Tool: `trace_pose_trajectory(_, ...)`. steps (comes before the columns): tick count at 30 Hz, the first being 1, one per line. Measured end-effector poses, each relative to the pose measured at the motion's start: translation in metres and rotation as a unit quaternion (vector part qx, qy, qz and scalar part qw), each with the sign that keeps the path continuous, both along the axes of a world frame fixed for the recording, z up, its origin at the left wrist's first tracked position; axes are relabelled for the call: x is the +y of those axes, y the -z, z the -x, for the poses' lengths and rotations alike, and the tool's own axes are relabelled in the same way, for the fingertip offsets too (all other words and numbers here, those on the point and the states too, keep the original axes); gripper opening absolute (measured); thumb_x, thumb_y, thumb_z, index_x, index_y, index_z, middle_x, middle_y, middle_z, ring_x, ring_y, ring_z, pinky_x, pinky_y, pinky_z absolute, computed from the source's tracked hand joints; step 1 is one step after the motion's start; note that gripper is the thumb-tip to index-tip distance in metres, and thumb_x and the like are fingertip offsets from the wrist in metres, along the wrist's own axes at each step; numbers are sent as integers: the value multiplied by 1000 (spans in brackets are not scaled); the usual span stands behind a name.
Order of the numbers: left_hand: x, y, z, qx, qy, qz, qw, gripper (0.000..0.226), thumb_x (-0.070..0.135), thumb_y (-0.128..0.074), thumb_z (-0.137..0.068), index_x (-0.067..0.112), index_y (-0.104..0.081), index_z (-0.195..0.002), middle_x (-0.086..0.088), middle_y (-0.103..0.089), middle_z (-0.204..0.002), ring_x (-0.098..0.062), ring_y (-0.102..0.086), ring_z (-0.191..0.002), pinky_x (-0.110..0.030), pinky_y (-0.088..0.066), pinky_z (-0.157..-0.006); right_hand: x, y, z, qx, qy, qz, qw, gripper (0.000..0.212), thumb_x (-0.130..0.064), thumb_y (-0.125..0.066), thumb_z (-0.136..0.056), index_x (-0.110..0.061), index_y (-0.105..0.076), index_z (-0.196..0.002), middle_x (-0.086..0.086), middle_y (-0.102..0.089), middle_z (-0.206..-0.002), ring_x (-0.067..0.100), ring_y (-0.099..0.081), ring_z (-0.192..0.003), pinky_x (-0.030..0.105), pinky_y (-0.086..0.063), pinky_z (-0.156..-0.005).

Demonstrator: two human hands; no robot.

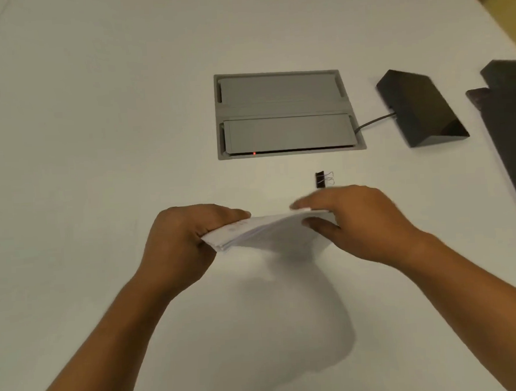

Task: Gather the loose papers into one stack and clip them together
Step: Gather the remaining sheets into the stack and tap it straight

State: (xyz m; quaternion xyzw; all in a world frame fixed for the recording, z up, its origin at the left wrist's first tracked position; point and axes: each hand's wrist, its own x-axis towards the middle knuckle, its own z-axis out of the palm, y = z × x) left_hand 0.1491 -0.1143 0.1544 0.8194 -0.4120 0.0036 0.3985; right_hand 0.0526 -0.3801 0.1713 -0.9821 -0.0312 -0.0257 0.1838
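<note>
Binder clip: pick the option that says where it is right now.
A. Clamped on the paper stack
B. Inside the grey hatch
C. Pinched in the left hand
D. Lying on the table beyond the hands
D. The binder clip lies loose on the table, beyond the right hand, while both hands hold the paper stack.

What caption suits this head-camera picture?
Both hands, left hand and right hand, hold a paper stack above the table; binder clip waits.
</note>
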Motion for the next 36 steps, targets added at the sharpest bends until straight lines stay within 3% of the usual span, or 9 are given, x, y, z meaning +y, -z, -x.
trace_pose_trajectory(3, -4, -16, -2, -85, -34, 55, 994, 35, 8, -70, -83, 14, -73, -117, 5, -71, -118, -15, -70, -111, -37, -58, -92, -2, -2, 0, 20, 8, -113, 993, 27, -15, -65, -94, -37, -76, -104, -21, -76, -89, 5, -71, -82, 23, -55, -73)
trace_pose_trajectory(6, -10, -16, -2, -97, -231, 125, 960, 76, 37, -77, -85, 7, -43, -146, -14, -50, -149, -30, -40, -145, -47, -31, -119, -9, 2, 5, 41, 105, -304, 946, 25, -20, -70, -91, -42, -75, -81, -25, -75, -76, -2, -71, -74, 8, -49, -64)
trace_pose_trajectory(8, -19, -17, 0, 41, -333, 191, 922, 104, 59, -78, -75, 10, -30, -152, -10, -38, -158, -23, -31, -150, -48, -28, -121, -7, 7, 10, 42, 164, -430, 887, 6, -32, -72, -84, -33, -77, -86, -15, -79, -85, 4, -75, -78, 12, -53, -64)
trace_pose_trajectory(10, -29, -20, 0, 265, -289, 283, 875, 114, 70, -80, -61, 15, -35, -150, -6, -51, -149, -14, -52, -136, -43, -47, -109, -3, 16, 13, 42, 194, -520, 831, 20, -32, -72, -80, -24, -78, -97, -3, -81, -95, 17, -77, -87, 21, -59, -67)
trace_pose_trajectory(12, -36, -12, -2, 423, -188, 305, 832, 85, 56, -85, -63, 19, -57, -135, -5, -72, -126, -22, -72, -111, -42, -62, -86, 3, 21, 14, 32, 203, -566, 799, 25, -29, -71, -80, -19, -77, -102, 4, -80, -102, 25, -76, -94, 29, -61, -73)
trace_pose_trajectory(16, -43, -3, 7, 362, -127, 260, 886, 27, 33, -83, -74, 42, -78, -99, 10, -80, -103, -16, -77, -94, -39, -65, -75, 11, 25, 13, -10, 185, -568, 802, 21, -28, -71, -81, -32, -79, -101, -5, -78, -110, 15, -73, -103, 25, -59, -80)
trace_pose_trajectory(23, -35, 7, 14, 300, -135, 265, 907, 33, 32, -83, -73, 59, -74, -90, 30, -76, -88, 5, -73, -86, -10, -55, -65, 11, 27, 7, -54, 162, -543, 822, 42, -29, -83, -73, -52, -68, -105, -11, -75, -106, 11, -71, -101, 24, -59, -73)
trace_pose_trajectory(29, -39, 19, 6, 318, -147, 247, 903, 44, 21, -79, -81, 63, -70, -94, 32, -75, -91, 4, -72, -89, -12, -57, -67, 7, 43, 0, -23, 159, -534, 830, 41, -27, -79, -80, -55, -66, -107, -16, -75, -110, 9, -71, -103, 21, -58, -75)
trace_pose_trajectory(36, -39, 36, -20, 397, -143, 248, 872, 13, 44, -71, -84, 50, -75, -95, 14, -79, -95, -13, -76, -91, -24, -61, -66, -5, 64, -5, 60, 201, -529, 822, 18, -38, -74, -75, -47, -78, -91, -15, -79, -100, 8, -75, -93, 17, -58, -71)
